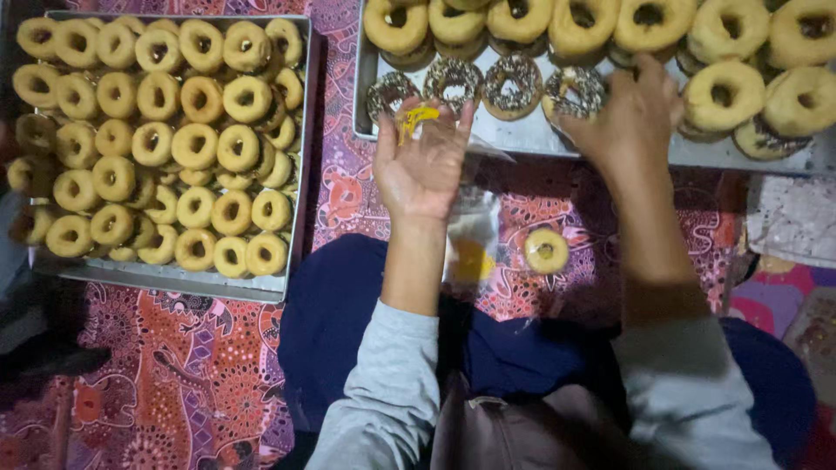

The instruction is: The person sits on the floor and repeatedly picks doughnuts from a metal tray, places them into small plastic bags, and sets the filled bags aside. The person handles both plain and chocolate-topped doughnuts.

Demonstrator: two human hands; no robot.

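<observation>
Upper left of frame: metal tray (296,165) packed with plain ring doughnuts. Centre: left hand (424,165) raised palm-up, fingers pinching clear plastic bag (470,235) with yellow print, bag hanging down toward lap. Lone plain doughnut (546,251) on patterned cloth (218,374) just right of bag. Upper right: right hand (629,117) nearer, closing over sprinkled doughnut (570,91) at front edge of second tray (522,139); grip hidden, round so no long axis.

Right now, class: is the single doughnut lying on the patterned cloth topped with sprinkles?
No, the lone doughnut on the patterned cloth is plain, without sprinkles.
</observation>
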